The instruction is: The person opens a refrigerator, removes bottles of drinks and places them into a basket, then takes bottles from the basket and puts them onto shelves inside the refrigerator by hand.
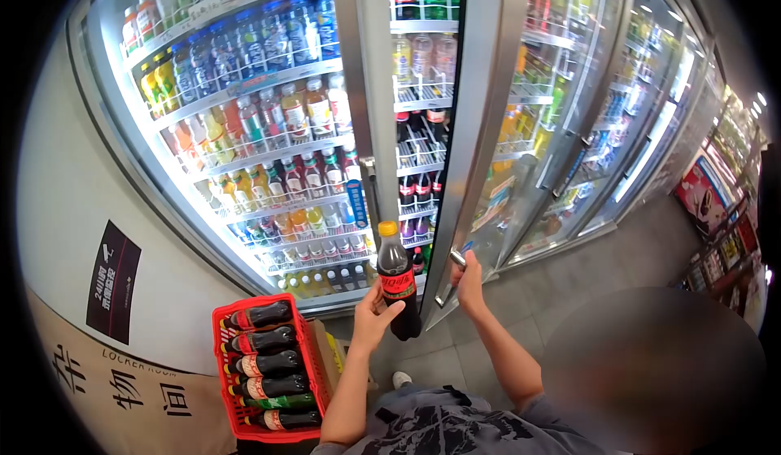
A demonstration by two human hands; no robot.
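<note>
While the left hand (374,320) gripped a bottle (397,280) and the right hand (469,283) clasped the handle (459,258), the door (486,142), if swung left, risked striking the bottle.

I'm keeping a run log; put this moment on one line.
left hand: holding bottle; right hand: gripping handle; fridge door: open; basket: holds more bottles

The setting is a shop, shown by a row of tall glass-doored fridges (482,154), their lit shelves (244,87) of many bottled drinks (297,30), and a red shopping basket (277,435) at the left.
</note>
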